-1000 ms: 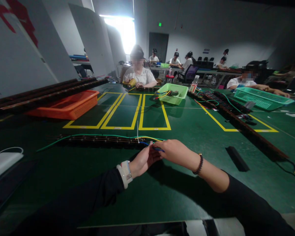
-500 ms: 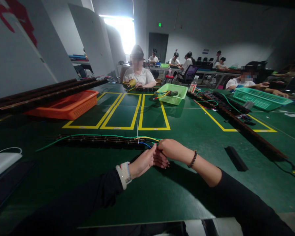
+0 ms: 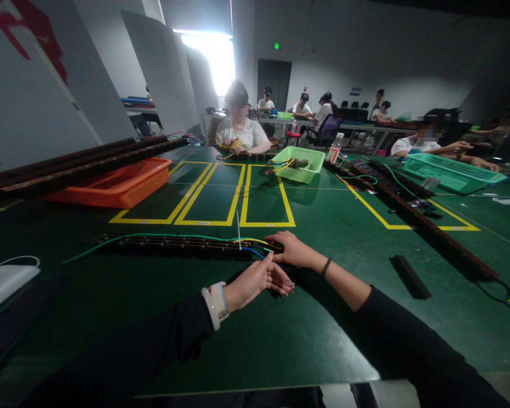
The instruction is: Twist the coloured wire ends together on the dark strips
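Observation:
A long dark slotted strip (image 3: 174,242) lies across the table in front of me, with a green wire (image 3: 153,234) along its top and a white cable tie (image 3: 238,231) standing upright near its right end. A yellow wire (image 3: 255,240) and a blue wire (image 3: 251,251) come out at that end. My right hand (image 3: 295,249) arches over the wire ends, thumb and fingers apart around them; a firm grip does not show. Just below, my left hand (image 3: 261,280) is open, its thumb tip close to the wire ends and the other fingers stretched to the right.
An orange basket (image 3: 148,184) sits at left under long dark strips (image 3: 89,164). Further back are a light green basket (image 3: 300,170), a bottle (image 3: 335,148) and a teal basket (image 3: 454,173). A short black piece (image 3: 409,276) lies at right. A person (image 3: 242,133) works opposite.
My right hand has drawn away from my left fingers, opening from a closed pose and spreading over the wire ends. My left hand stays nearly in place, its fingers now clearly visible.

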Available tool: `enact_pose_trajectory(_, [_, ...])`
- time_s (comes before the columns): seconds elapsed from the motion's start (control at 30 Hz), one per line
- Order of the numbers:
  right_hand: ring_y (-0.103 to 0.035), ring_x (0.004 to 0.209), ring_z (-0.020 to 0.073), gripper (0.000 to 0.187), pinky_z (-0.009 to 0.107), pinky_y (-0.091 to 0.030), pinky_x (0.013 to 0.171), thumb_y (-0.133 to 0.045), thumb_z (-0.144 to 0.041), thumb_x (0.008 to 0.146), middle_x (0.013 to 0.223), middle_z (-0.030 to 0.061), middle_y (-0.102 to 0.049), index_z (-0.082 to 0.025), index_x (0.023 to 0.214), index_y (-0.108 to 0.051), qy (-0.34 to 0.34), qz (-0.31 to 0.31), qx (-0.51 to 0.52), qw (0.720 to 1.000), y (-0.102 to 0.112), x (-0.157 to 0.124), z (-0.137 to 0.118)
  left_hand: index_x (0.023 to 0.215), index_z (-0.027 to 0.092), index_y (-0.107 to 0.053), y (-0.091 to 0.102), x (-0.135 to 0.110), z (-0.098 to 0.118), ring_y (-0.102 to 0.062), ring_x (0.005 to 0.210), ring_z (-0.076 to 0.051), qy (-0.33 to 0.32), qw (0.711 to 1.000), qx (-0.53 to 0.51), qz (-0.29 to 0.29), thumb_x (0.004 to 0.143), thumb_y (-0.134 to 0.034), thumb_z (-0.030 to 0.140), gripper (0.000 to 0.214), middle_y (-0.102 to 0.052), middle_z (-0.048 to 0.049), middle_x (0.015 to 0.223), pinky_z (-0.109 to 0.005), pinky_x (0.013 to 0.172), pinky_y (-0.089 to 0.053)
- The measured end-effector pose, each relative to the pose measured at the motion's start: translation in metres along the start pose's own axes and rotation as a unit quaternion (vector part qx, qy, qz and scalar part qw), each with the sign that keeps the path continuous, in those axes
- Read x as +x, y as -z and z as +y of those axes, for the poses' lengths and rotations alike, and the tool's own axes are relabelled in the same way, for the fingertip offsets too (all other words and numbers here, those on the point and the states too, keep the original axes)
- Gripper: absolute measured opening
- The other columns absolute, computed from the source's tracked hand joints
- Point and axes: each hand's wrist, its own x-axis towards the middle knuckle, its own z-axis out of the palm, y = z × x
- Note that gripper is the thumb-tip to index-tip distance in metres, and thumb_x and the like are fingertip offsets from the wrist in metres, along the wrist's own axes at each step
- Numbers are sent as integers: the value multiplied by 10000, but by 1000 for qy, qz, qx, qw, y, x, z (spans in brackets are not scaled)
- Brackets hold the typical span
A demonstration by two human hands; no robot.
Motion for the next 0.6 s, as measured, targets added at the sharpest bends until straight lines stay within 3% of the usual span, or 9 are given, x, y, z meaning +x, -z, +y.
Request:
enact_pose_trajectory(0.23, [-548,819,168,242,252,-416,711,-617,-225,755,922,87,-617,-110,966,-642,-14,-33,37,999,1,1,-7,743,78,-646,2,2,-3,-655,740,-216,-4,1000,-12,-5,842,-390,591,582,-684,-178,804,-339,724,-492])
enact_pose_trajectory(0.6, [-568,792,154,226,247,-427,695,-572,-171,750,912,63,-640,-110,965,-602,-43,-68,140,987,2,0,-14,734,76,-651,-1,0,-1,-653,745,-223,2,1000,-10,8,830,-348,638,645,-680,-181,801,-357,740,-488])
